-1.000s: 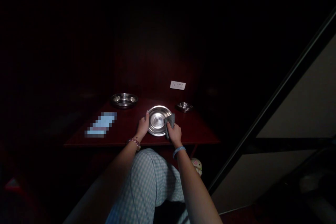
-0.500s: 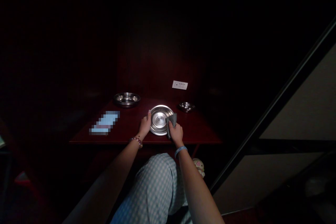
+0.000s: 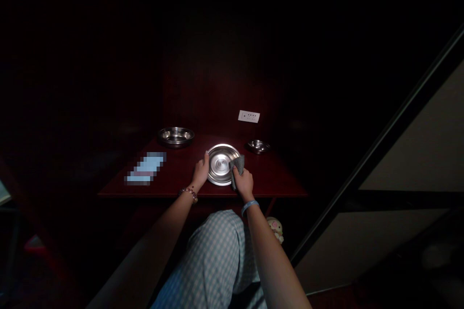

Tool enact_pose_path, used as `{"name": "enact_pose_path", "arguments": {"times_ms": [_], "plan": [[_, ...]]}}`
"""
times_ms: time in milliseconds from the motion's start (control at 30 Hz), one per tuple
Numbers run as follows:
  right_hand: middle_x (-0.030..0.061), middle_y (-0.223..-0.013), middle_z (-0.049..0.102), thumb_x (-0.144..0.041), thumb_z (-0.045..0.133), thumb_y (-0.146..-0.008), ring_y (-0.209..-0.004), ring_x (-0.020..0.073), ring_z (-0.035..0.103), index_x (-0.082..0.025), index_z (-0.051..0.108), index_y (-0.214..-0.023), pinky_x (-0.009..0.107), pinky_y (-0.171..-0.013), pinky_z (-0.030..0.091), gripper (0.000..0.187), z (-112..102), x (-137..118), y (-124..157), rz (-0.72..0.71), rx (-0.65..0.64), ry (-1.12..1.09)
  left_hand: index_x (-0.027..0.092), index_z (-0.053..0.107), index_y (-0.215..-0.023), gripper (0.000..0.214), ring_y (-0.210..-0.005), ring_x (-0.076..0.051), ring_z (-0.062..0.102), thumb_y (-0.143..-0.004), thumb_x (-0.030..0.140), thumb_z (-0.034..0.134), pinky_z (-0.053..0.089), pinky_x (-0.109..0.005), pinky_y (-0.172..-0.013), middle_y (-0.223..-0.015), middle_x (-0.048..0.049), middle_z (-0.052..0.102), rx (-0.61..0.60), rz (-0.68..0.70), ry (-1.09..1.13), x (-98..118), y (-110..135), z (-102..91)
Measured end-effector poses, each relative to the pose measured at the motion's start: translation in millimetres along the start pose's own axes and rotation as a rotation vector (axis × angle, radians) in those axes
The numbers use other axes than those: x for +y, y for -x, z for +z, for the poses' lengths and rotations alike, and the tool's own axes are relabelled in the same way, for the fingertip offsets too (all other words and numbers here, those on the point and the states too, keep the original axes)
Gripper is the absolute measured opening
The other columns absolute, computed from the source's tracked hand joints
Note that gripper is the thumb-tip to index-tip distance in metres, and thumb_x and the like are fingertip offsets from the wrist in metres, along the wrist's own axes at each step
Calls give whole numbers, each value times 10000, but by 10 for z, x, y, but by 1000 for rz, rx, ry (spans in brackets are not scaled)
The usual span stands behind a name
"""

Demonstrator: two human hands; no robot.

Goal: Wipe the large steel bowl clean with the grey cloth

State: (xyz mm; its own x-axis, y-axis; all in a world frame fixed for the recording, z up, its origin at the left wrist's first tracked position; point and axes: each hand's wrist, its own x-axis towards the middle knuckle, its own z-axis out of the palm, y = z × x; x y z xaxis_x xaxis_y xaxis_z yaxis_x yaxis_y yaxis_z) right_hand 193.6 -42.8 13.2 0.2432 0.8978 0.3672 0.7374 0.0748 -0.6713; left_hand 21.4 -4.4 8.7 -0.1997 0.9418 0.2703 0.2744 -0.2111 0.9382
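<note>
A round steel plate (image 3: 221, 166) lies near the front edge of a dark red table (image 3: 181, 183). My left hand (image 3: 200, 172) rests against the plate's left rim, thumb up along the edge. My right hand (image 3: 243, 182) is closed on a grey cloth (image 3: 237, 164), which lies against the plate's right side. A beaded bracelet circles my left wrist and a blue band my right.
A larger steel bowl (image 3: 176, 135) stands at the back left and a small steel bowl (image 3: 258, 146) at the back right. A pale blurred flat object (image 3: 145, 168) lies at the left. A white socket plate (image 3: 248, 116) sits on the dark wall behind. My checked-clad knee shows below.
The view has shifted slightly; both hands stay at the plate, with the cloth still against its right side.
</note>
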Motion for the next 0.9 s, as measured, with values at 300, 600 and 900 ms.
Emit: {"name": "enact_pose_path", "arguments": {"times_ms": [300, 600, 900], "plan": [[115, -807, 717, -496, 429, -898, -754, 229, 668, -164, 717, -867, 245, -610, 424, 440, -6, -14, 0, 17, -1, 5, 146, 693, -807, 689, -871, -266, 667, -874, 634, 211, 453, -311, -774, -765, -155, 713, 5, -21, -8, 23, 7, -13], [111, -847, 720, -474, 420, -918, -785, 216, 671, -155, 714, -901, 233, -635, 428, 435, -11, -31, -2, 24, -24, 48, 125, 691, -797, 695, -844, -260, 671, -881, 616, 207, 459, -307, -753, -769, -156, 718, 11, -14, -36, 34, 17, -19], [102, -858, 721, -471, 412, -923, -796, 216, 671, -165, 709, -912, 230, -642, 430, 427, -9, -36, -1, 36, -31, 71, 127, 693, -807, 493, -757, -225, 666, -811, 552, 443, 459, -271, -666, -715, -107, 710, 12, -12, -7, -7, 7, 1]]}}
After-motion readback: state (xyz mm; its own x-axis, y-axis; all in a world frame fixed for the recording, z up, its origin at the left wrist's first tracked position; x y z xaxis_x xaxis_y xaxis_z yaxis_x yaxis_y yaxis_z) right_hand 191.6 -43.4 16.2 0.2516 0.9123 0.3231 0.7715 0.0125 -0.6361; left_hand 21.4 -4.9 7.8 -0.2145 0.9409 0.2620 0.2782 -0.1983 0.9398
